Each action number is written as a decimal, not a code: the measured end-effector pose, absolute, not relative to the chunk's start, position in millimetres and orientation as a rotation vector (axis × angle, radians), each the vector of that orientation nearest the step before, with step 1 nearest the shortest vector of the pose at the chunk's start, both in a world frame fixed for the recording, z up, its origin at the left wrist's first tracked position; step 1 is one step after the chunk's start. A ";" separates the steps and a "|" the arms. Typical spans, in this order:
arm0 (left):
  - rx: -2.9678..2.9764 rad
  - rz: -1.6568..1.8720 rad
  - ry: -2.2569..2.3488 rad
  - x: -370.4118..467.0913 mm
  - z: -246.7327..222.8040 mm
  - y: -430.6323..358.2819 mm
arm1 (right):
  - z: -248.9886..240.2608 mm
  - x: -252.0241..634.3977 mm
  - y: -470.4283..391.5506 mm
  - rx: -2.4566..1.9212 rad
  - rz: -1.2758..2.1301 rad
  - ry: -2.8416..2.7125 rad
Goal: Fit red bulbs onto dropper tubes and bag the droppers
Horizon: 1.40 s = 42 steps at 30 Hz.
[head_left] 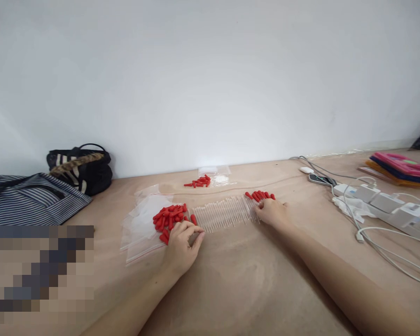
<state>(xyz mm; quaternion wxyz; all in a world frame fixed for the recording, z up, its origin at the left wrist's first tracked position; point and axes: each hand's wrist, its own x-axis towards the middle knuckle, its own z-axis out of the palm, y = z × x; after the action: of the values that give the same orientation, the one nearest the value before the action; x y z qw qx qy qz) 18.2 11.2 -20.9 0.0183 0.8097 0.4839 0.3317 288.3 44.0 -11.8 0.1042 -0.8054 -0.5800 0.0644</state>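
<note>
Tubes: clear tubes (226, 213) lay in a row on the tan table (252, 280), between both hands.
Left hand: left hand (182, 245) rested curled at the row's left end; whether it gripped anything could not be told.
Right hand: right hand (273, 212) touched the right end, fingers loosely bent.
Caps: red caps (168, 218) were heaped on plastic bags (142, 224); more red caps (260, 196) lay beyond the right hand.
Surroundings: power strips (385, 203) lay well right; striped bags (38, 198) lay left.
</note>
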 end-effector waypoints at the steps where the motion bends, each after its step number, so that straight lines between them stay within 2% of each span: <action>1: 2.522 1.016 1.590 16.7 -19.9 12.1 | -11.6 288.0 44.9 -2.377 0.197 -1.703; 7: 2.607 0.835 1.989 7.6 -13.5 19.1 | -11.7 284.7 49.6 -2.393 0.231 -1.672; 20: 2.695 0.524 2.023 6.8 -12.1 41.3 | -1.9 281.6 40.2 -2.253 0.312 -1.787; 29: 2.593 0.757 1.874 5.7 -13.5 40.4 | -11.6 292.5 47.3 -2.256 0.368 -1.635; 36: 2.428 1.206 1.635 8.3 -13.0 37.8 | -11.6 290.6 44.9 -2.156 0.341 -1.608; 39: 2.233 1.341 1.392 15.8 -15.9 27.2 | -13.4 280.4 38.5 -1.988 0.293 -1.650; 42: 1.976 1.195 1.197 24.9 -22.0 15.0 | -20.2 267.3 28.3 -1.609 0.326 -1.770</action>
<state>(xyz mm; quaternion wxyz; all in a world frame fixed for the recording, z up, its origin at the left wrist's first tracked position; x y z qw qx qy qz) 24.9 15.0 -22.0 0.2671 0.7320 0.4435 0.4428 267.3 28.3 -20.2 0.3557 -0.6228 -0.6854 0.1260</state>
